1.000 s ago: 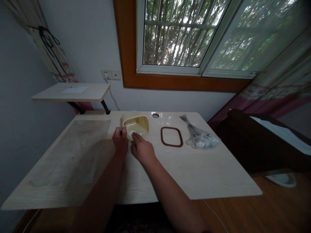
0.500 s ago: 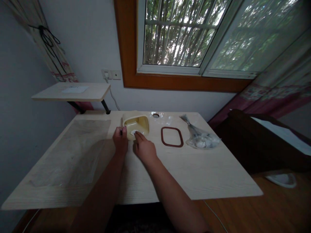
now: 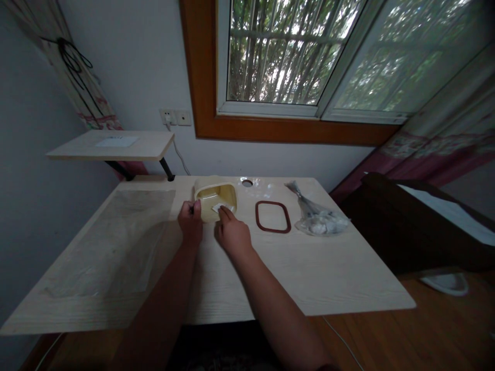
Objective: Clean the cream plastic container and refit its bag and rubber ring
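While the left hand (image 3: pixel 190 224) grips the box (image 3: pixel 209 191) at its near left edge, the right hand (image 3: pixel 234 234) holds a white tissue (image 3: pixel 217 207) against the box's near side. Both hands are just left of the middle of the frame, with the forearms rising from the bottom edge. The left fingers are curled in closely, the thumb up by the rim; how far they reach behind the wall is hidden. The right fingers are narrow, bunched together over the tissue, and part of it shows beyond their tips.

Pale yellow and hollow, the box is near the centre of the frame, toward the back of the table (image 3: pixel 328 278), its opening facing the camera. Right of centre, a red-brown ring (image 3: pixel 289 221), squarish with rounded corners, lies flat and apart from both hands. Just beside it, farther right, is a clear bag (image 3: pixel 323 222) with pale contents too blurred to tell, its twisted neck pointing to the upper left. A round hole (image 3: pixel 246 183) pierces the table behind the box and ring.

At centre left, a clear sheet (image 3: pixel 112 242) lies flat on the table. Above it, a small shelf (image 3: pixel 150 148) on dark legs carries a paper (image 3: pixel 116 141). A barred window (image 3: pixel 282 56) fills the upper right.
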Demonstrator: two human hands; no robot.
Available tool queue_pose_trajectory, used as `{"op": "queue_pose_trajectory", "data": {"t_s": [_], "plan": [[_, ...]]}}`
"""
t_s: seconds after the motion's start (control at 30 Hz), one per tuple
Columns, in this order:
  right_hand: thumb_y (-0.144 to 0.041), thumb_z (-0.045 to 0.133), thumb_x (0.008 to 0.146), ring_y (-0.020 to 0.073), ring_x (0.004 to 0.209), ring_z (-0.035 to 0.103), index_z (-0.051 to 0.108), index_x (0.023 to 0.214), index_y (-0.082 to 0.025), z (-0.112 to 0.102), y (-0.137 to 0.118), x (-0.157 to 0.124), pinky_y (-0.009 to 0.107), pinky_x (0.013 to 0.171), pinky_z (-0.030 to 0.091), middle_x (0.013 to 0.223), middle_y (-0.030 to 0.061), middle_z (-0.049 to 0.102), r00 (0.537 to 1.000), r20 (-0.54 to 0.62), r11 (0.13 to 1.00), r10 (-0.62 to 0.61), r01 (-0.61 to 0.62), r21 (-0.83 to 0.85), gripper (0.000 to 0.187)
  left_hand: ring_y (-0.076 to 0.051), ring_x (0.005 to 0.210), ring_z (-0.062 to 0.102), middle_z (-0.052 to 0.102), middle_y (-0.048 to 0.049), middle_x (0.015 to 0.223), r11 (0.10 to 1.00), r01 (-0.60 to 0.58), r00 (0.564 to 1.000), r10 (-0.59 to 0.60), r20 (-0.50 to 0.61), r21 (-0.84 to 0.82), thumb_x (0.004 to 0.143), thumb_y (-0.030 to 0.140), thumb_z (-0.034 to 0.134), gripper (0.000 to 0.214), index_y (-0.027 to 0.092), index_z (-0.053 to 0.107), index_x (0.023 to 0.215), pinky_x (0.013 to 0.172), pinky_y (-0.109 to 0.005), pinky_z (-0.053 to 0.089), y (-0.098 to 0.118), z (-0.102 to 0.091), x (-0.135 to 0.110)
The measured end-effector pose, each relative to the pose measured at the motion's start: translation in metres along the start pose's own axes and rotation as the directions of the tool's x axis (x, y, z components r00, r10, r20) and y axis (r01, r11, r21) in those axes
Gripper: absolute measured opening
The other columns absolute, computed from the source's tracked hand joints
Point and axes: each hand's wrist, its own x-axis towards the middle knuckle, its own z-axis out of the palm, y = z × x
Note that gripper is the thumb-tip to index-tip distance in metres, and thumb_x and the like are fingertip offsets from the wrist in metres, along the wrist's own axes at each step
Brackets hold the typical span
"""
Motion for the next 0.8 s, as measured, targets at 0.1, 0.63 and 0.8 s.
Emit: {"op": "queue_pose_trajectory", "data": {"t_s": [0.1, 0.63, 0.8], "plan": [[-0.028, 0.040, 0.093, 0.0225, 0.106, 0.068, 0.037, 0.152, -0.023, -0.001, 0.001, -0.001, 0.037, 0.088, 0.056, 0.161, 0.0078, 0.033, 1.000, 0.014, 0.999, 0.026, -0.025, -0.025, 0.059, -0.013, 0.059, 0.041, 0.043, 0.0047, 0.059, 1.000, 0.003, 1.000, -0.003, 0.012, 0.008, 0.089, 0.041, 0.055, 0.032, 0.022, 0.042, 0.066, 0.057, -0.025, 0.034, 0.002, 0.001, -0.001], [-0.029, 0.042, 0.092, 0.0213, 0.101, 0.070, 0.037, 0.151, -0.024, 0.006, -0.008, -0.006, 0.035, 0.084, 0.057, 0.160, 0.0078, 0.035, 1.000, 0.010, 1.000, -0.028, 0.028, -0.001, 0.059, -0.013, 0.060, 0.042, 0.042, 0.0045, 0.060, 0.999, -0.002, 0.996, 0.006, 0.094, -0.042, 0.088, 0.041, 0.054, 0.030, 0.022, 0.043, 0.066, 0.058, -0.025, 0.035, -0.005, 0.002, 0.003], [-0.029, 0.042, 0.092, 0.0211, 0.103, 0.069, 0.036, 0.151, -0.026, 0.007, -0.012, -0.008, 0.035, 0.084, 0.057, 0.160, 0.0049, 0.036, 0.995, 0.005, 0.995, -0.096, 0.096, 0.018, 0.060, -0.014, 0.062, 0.044, 0.045, 0.0040, 0.062, 0.998, -0.023, 0.996, 0.028, 0.083, -0.056, 0.088, 0.039, 0.053, 0.027, 0.022, 0.045, 0.068, 0.060, -0.025, 0.037, -0.009, 0.001, 0.005]]}}
